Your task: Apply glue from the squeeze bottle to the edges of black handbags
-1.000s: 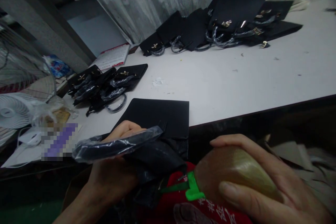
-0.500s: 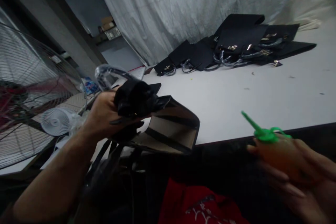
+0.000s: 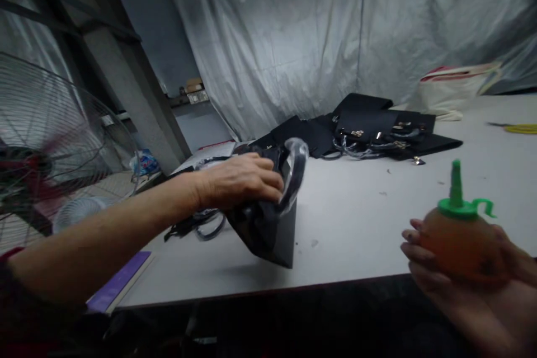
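My left hand [image 3: 247, 180] is closed on the top of a black handbag [image 3: 268, 235], whose plastic-wrapped handle [image 3: 297, 170] loops up beside my fingers. The bag is at the left middle of the white table [image 3: 344, 224], slightly blurred. In my right hand [image 3: 432, 268], at the lower right, is a squeeze bottle [image 3: 461, 243] of orange-brown liquid, held upright. It has a green nozzle and a green cap strap. My right fingers wrap round its sides.
Several black bag pieces [image 3: 369, 123] with metal fittings and wrapped handles lie along the back of the table. A cream cloth bag [image 3: 448, 89] stands behind them, near yellow-handled scissors [image 3: 518, 128]. A purple book [image 3: 119, 282] lies front left. A large fan [image 3: 54, 140] stands at left.
My left hand has carried the handbag from the near edge out over the table, turning it so its open underside no longer shows. The bottle in my right hand now stands more upright.
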`<action>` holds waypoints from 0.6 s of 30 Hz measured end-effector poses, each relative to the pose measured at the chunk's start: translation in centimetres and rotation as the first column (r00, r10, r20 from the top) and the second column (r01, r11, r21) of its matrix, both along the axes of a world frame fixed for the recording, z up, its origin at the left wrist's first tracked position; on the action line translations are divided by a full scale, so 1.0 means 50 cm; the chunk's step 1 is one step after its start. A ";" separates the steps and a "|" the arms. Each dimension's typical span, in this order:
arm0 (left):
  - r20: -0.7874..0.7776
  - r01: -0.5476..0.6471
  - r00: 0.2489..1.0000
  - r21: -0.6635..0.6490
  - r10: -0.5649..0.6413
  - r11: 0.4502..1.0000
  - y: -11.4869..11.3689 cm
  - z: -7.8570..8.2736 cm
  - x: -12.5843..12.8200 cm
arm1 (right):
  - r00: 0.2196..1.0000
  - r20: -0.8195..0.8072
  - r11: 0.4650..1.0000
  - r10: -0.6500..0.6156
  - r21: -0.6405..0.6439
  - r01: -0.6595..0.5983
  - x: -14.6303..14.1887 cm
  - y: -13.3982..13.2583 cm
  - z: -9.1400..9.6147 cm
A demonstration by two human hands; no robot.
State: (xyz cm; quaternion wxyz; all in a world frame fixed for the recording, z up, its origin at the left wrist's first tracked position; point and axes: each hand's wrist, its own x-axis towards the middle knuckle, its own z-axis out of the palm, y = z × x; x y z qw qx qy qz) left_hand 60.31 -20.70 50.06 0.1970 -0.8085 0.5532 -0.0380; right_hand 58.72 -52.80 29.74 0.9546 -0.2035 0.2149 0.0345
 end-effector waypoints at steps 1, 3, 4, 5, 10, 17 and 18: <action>0.055 0.035 0.998 0.016 -0.036 0.999 0.003 -0.018 -0.003 | 1.000 0.009 0.999 0.018 -0.040 -0.017 0.007 0.004 0.016; 0.150 0.112 0.982 0.022 -0.114 0.994 0.010 -0.054 -0.010 | 0.997 0.065 0.995 0.043 -0.098 -0.036 0.024 0.013 0.045; 0.199 0.159 0.967 0.003 -0.156 0.987 0.014 -0.070 -0.013 | 0.992 0.114 0.995 0.050 -0.094 -0.040 0.034 0.017 0.057; 0.236 0.211 0.950 -0.007 -0.203 0.977 0.016 -0.082 -0.017 | 0.984 0.167 0.995 0.067 -0.086 -0.053 0.045 0.021 0.067; 0.366 0.445 0.824 0.055 -0.433 0.894 -0.002 -0.094 -0.042 | 0.858 0.437 0.963 0.269 -0.136 -0.233 0.113 0.045 0.096; 0.380 0.612 0.693 0.138 -0.612 0.779 -0.044 -0.080 -0.068 | 0.593 0.647 0.847 0.479 -0.164 -0.505 0.199 0.073 0.089; 0.378 0.631 0.678 0.142 -0.631 0.763 -0.045 -0.088 -0.071 | 0.590 0.656 0.852 0.471 -0.165 -0.497 0.200 0.074 0.089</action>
